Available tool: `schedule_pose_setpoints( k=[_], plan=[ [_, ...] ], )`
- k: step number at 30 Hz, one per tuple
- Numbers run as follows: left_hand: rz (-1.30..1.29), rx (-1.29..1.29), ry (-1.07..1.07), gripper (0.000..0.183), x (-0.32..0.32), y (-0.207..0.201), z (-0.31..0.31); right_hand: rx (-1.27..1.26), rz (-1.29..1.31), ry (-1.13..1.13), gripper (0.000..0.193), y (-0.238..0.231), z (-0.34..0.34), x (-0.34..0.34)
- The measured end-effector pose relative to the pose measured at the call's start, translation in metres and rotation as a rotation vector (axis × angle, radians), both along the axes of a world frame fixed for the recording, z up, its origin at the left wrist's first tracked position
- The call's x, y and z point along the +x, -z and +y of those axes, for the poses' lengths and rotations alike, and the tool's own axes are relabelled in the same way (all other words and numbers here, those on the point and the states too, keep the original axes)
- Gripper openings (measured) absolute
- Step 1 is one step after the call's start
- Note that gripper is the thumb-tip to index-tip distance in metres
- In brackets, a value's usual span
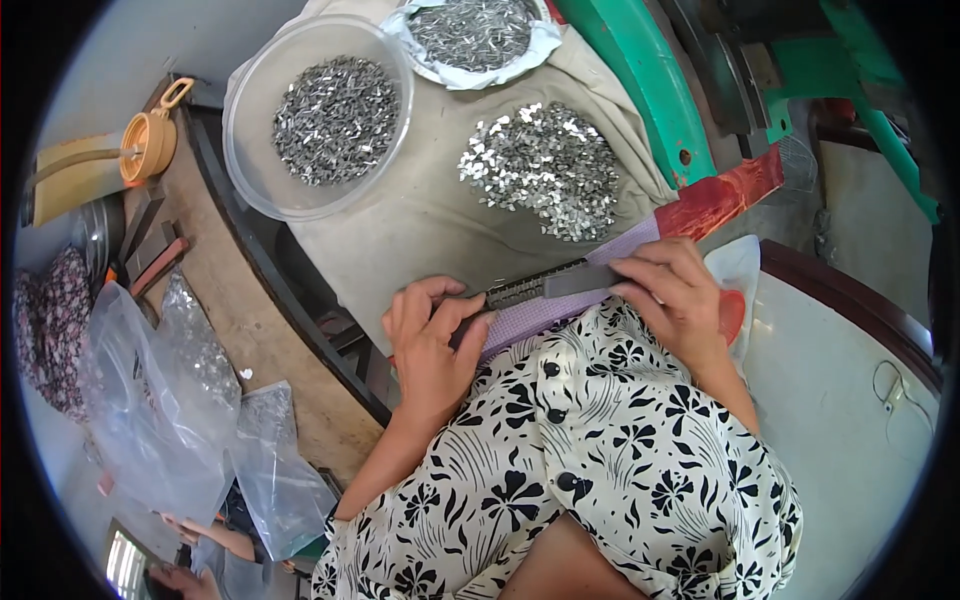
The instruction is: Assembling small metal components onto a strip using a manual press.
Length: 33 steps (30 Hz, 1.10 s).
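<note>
Dark slotted metal strip (515,292) lies between the two hands, its long side running left to right, with the right end a bit farther away. The left hand (428,325) pinches its left end. The right hand (682,305) pinches a flat grey bar (580,281), which hides the strip's right part. Beyond, shiny metal bits (545,170) sit heaped on tan cloth (390,250).

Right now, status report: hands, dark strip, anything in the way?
Left hand pinching left end of dark slotted strip. Right hand gripping grey bar, overlapping strip's right side. Loose metal heap beyond, clear of both hands.
</note>
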<state>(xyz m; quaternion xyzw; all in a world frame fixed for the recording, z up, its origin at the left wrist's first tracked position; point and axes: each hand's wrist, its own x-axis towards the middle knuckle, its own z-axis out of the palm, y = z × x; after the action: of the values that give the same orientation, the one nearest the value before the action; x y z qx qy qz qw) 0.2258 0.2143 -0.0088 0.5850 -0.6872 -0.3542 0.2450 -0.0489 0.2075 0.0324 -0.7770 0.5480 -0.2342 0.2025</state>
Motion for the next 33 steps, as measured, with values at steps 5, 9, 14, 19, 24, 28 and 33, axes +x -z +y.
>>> schedule_pose_setpoints(
  k=[5, 9, 14, 19, 24, 28, 33],
  plan=[
    [0.031, 0.069, -0.014, 0.011, 0.001, -0.005, -0.002, 0.014, -0.015, -0.098, 0.034, 0.012, -0.007, 0.022],
    [0.019, 0.068, 0.005, 0.008, 0.002, -0.005, -0.004, 0.037, -0.003, -0.153, 0.036, 0.015, -0.010, 0.033],
    [0.001, 0.073, 0.008, 0.009, 0.000, -0.005, -0.006, 0.051, 0.012, -0.196, 0.036, 0.018, -0.012, 0.038],
    [-0.040, 0.098, 0.004, 0.011, -0.003, -0.006, -0.009, 0.066, -0.011, -0.184, 0.037, 0.019, -0.013, 0.037],
    [-0.046, 0.104, 0.002, 0.012, -0.005, -0.007, -0.008, 0.094, -0.033, -0.159, 0.037, 0.017, -0.009, 0.033],
    [-0.046, 0.120, 0.012, 0.013, -0.003, -0.007, -0.007, 0.119, 0.028, 0.025, 0.035, 0.019, -0.004, 0.026],
    [-0.040, 0.124, 0.002, 0.016, -0.004, -0.010, -0.007, 0.109, -0.023, 0.010, 0.031, 0.027, 0.001, 0.018]
  ],
)
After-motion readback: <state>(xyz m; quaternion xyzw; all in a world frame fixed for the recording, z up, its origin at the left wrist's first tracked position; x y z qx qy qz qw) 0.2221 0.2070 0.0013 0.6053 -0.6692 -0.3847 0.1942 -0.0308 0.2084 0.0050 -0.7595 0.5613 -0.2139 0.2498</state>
